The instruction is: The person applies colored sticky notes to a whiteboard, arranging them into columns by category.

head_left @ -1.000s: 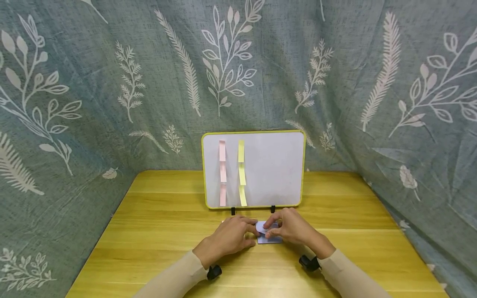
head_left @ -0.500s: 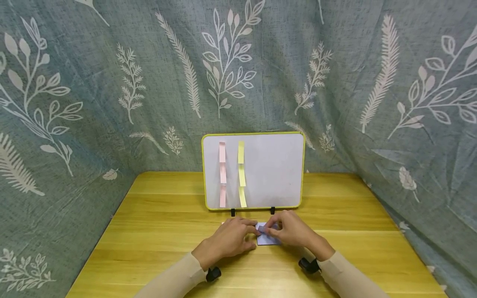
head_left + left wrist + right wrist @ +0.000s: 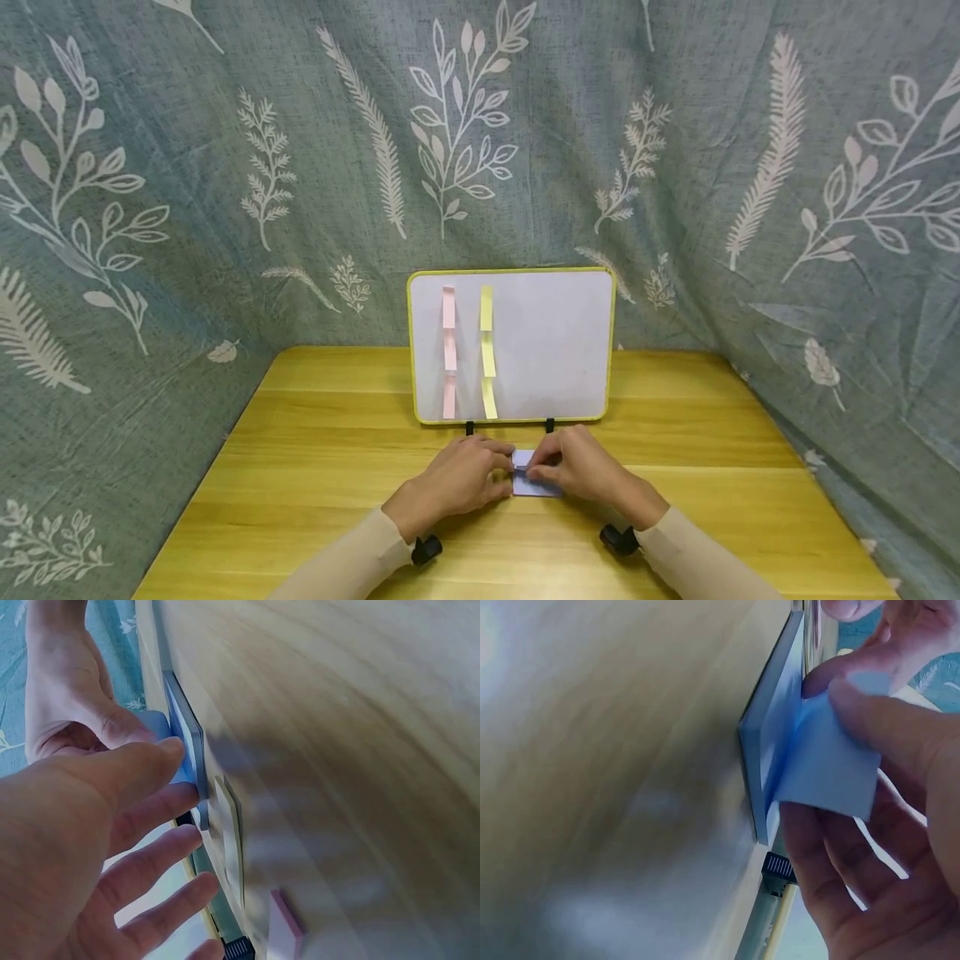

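Observation:
In the head view, a pale blue-lavender pad of sticky notes (image 3: 538, 487) lies on the table between both hands. My right hand (image 3: 585, 468) pinches its top sheet, a blue sticky note (image 3: 829, 769), between thumb and fingers. The right wrist view shows that note bent up from the pad along one side. My left hand (image 3: 456, 477) rests at the pad's left edge, index finger and thumb touching it, the other fingers loosely spread. Under the left fingers, the left wrist view shows a pale yellow pad (image 3: 230, 832) and a pink pad (image 3: 283, 930), largely hidden from the head camera.
A whiteboard (image 3: 551, 350) with a yellow frame stands upright behind the hands on black feet (image 3: 550, 425). Pink strips (image 3: 449, 350) and yellow strips (image 3: 487, 353) hang on it in two columns at left. A patterned curtain (image 3: 330, 167) surrounds the wooden table (image 3: 315, 442).
My right hand has shifted slightly left and toward me, curling the top note up so it shows narrower. The pad has slid a little left; my left hand stays beside it.

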Demonstrator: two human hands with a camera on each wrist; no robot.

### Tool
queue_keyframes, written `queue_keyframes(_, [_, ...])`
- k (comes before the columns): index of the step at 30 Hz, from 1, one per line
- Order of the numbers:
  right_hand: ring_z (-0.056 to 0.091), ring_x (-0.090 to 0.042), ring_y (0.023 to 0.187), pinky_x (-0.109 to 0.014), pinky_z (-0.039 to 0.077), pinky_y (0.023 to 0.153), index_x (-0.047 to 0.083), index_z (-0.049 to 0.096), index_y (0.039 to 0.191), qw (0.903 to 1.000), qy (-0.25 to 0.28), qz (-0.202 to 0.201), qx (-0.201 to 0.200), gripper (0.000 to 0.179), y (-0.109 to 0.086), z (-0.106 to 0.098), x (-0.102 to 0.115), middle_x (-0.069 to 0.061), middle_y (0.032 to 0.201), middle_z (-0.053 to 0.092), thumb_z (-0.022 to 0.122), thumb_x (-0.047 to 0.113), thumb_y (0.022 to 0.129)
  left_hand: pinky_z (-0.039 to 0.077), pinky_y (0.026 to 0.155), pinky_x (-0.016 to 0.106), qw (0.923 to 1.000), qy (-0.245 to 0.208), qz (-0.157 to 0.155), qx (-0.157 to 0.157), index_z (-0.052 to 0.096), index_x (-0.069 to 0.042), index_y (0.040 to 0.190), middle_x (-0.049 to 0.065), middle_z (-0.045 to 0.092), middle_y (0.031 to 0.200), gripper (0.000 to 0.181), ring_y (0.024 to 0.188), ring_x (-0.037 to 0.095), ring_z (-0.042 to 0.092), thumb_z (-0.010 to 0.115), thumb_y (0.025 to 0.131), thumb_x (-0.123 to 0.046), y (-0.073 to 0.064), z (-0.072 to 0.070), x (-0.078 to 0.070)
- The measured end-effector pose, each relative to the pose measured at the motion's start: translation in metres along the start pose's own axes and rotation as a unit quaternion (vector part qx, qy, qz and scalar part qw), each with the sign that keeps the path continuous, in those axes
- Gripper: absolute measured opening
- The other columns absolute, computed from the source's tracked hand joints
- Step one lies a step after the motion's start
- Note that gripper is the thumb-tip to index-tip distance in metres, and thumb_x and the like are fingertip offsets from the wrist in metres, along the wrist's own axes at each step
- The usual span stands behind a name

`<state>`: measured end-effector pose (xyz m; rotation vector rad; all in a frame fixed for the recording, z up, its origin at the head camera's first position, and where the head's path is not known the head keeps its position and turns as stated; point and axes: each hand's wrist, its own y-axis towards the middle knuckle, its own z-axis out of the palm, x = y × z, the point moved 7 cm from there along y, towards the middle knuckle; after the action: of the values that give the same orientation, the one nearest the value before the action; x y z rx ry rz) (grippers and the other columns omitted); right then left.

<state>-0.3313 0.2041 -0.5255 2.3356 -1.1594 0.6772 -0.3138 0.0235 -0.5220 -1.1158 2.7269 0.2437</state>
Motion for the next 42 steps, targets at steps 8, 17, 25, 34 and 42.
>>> queue_keyframes(8, [0.076,0.0,0.089,-0.023,0.065,0.078,0.016,0.092,0.105,0.9998,0.005,0.01,-0.017,0.007,-0.001,-0.002,0.002,0.006,0.099,0.088,0.086,0.017,0.108,0.061,0.117,0.051,1.0,0.003,0.006,0.0,0.088,-0.024,0.136,-0.005,0.074,0.162,0.032,0.144,0.024,0.071,0.086,0.108,-0.039,0.001,0.003,0.0])
queue_keyframes(17, [0.079,-0.004,0.09,-0.023,0.063,0.078,0.025,0.093,0.104,0.992,-0.018,0.039,-0.119,0.007,-0.001,-0.006,-0.006,0.013,0.097,0.087,0.087,0.026,0.107,0.056,0.127,0.053,0.9988,0.044,0.015,0.018,0.081,-0.032,0.148,-0.008,0.068,0.168,0.044,0.151,0.021,0.068,0.085,0.108,-0.048,0.002,0.014,-0.004])
queue_keyframes(25, [0.077,0.001,0.088,-0.023,0.065,0.078,0.024,0.092,0.108,0.9965,0.001,0.004,-0.083,0.006,0.002,-0.004,-0.003,0.013,0.101,0.088,0.086,0.022,0.108,0.056,0.128,0.055,0.998,0.055,0.007,0.031,0.08,-0.034,0.149,-0.009,0.067,0.17,0.043,0.15,0.022,0.068,0.083,0.109,-0.049,0.003,0.013,-0.005])
queue_keyframes(34, [0.079,-0.001,0.089,-0.023,0.065,0.076,0.027,0.092,0.108,0.9976,0.058,0.022,0.031,0.007,0.001,0.003,-0.007,0.011,0.107,0.089,0.093,0.031,0.102,0.057,0.126,0.059,0.9977,0.061,0.015,0.026,0.082,-0.035,0.148,-0.007,0.067,0.171,0.04,0.15,0.025,0.069,0.082,0.11,-0.048,0.002,0.007,-0.005])
queue_keyframes(42, [0.082,-0.006,0.092,-0.024,0.066,0.079,0.024,0.092,0.107,0.997,0.066,0.011,0.037,0.008,0.001,0.003,-0.007,0.008,0.106,0.09,0.095,0.025,0.099,0.057,0.126,0.058,0.9973,0.064,0.018,0.03,0.082,-0.035,0.148,-0.006,0.066,0.171,0.04,0.15,0.025,0.069,0.081,0.111,-0.047,0.002,0.008,-0.005])
